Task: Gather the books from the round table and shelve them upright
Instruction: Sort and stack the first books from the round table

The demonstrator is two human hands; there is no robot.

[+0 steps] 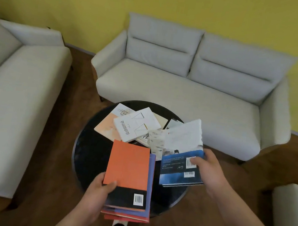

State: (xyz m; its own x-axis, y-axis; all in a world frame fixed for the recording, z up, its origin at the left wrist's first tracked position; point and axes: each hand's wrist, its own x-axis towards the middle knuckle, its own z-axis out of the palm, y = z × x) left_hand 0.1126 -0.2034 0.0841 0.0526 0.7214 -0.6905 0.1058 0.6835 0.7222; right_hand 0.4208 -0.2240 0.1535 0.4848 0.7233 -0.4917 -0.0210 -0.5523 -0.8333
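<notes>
Round black counter (88,152) carries loose books (135,124) lying flat on its far half; nearer, left grip (98,190) clasps orange-topped stack (129,168) at its near-left corner, right grip (210,170) pinches blue-and-white book (182,154) just right of it, long axes roughly parallel, so stacking likely needs a short leftward carry.

Bare surface (89,154) lies open at the left; loose books (135,126) crowd the far half, sofa (165,88) just beyond.
</notes>
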